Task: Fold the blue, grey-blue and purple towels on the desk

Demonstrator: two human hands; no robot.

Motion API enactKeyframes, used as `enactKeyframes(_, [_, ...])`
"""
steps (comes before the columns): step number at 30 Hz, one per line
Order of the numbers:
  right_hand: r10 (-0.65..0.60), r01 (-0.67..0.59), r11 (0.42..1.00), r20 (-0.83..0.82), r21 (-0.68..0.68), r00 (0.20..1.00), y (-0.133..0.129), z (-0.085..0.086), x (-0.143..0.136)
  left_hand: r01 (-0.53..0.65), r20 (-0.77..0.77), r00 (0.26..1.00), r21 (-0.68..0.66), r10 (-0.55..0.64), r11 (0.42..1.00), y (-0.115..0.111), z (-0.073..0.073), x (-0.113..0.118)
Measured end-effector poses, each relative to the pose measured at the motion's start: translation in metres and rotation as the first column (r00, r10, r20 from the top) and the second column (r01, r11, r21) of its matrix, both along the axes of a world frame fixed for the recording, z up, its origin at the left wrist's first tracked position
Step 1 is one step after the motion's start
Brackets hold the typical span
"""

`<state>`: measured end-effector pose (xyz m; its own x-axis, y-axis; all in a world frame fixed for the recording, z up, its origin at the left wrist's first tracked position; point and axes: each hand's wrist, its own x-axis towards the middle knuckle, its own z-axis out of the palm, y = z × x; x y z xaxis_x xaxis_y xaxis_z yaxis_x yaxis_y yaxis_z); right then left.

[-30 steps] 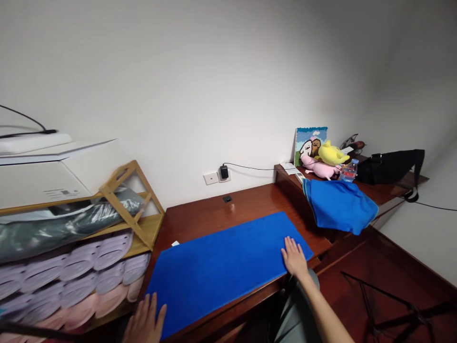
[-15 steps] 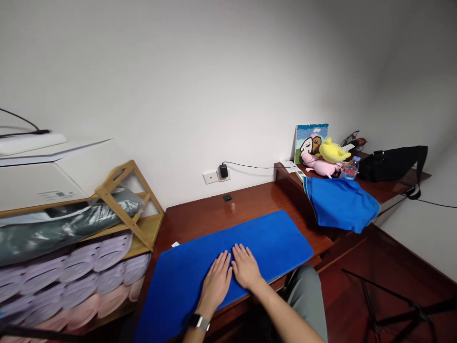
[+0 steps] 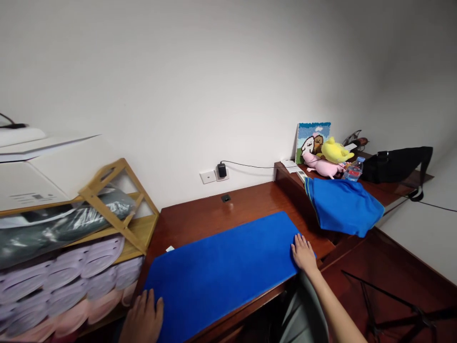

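A blue cloth lies flat and smooth along the front of the reddish-brown desk. My left hand rests on the cloth's left end, fingers a little apart and holding nothing. At the opposite end, my right hand lies palm down on the cloth's right edge, its fingers spread. The middle of the cloth lies bare between the two hands.
A second blue cloth hangs over the raised shelf at right, near plush toys, a bottle and a black bag. Left stands a wooden rack with slippers. A black tripod stands at lower right.
My hands have moved apart from the middle of the cloth, the left one to its left end and the right one to its right edge. The view has shifted slightly.
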<state>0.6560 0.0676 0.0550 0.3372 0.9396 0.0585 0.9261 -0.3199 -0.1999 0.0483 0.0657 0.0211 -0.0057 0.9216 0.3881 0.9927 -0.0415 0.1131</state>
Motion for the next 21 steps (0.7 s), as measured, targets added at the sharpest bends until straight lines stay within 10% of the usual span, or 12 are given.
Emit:
enactKeyframes(3, [0.146,-0.135,0.983,-0.081,0.123,0.986,0.022,0.009,-0.053,0.05,0.039,0.998,0.041,-0.052,0.998,0.033,0.019,0.027])
enactKeyframes(6, [0.409,-0.37,0.901,-0.161,0.229,0.898,0.057,0.017,-0.147,0.196,0.036,0.98,0.029,-0.197,0.98,0.073,0.035,0.101])
enactKeyframes(11, [0.609,-0.586,0.793,-0.225,0.168,0.76,0.108,0.012,-0.241,0.396,0.01,0.917,-0.139,-0.398,0.908,0.119,0.031,0.186])
enactKeyframes(14, [0.52,-0.515,0.853,-0.208,0.079,0.829,0.124,0.003,-0.202,0.257,-0.015,0.964,-0.207,-0.266,0.944,0.129,0.011,0.144])
enactKeyframes(21, [0.099,-0.104,0.987,-0.046,-0.121,0.994,0.135,-0.01,-0.016,0.103,-0.167,0.978,-0.15,-0.128,0.983,0.127,-0.006,-0.03])
